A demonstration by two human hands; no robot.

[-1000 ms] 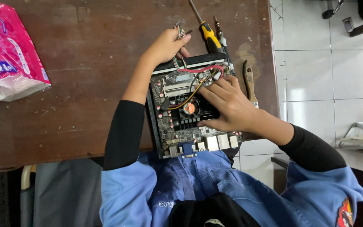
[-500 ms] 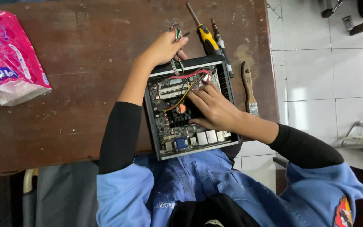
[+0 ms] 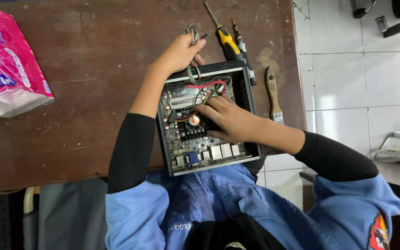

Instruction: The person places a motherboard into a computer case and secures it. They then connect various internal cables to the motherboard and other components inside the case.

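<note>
Left hand (image 3: 178, 54) pinched on multicoloured wire bundle (image 3: 190, 69) above open black metal computer case (image 3: 208, 118) on worn brown wooden table (image 3: 84, 88); right hand (image 3: 230, 121) inside, fingers spread on green circuit board (image 3: 186, 139).

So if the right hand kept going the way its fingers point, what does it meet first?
The right hand points left across the open computer case; its fingertips would probably meet the round orange-centred fan first, though depth is unclear.

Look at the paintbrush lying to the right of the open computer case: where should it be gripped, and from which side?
Grip the paintbrush by its wooden handle, probably from above or the table's right edge. The handle lies flat and exposed, pointing away from the person, while the ferrule end sits near the right hand and the computer case blocks the left.
</note>
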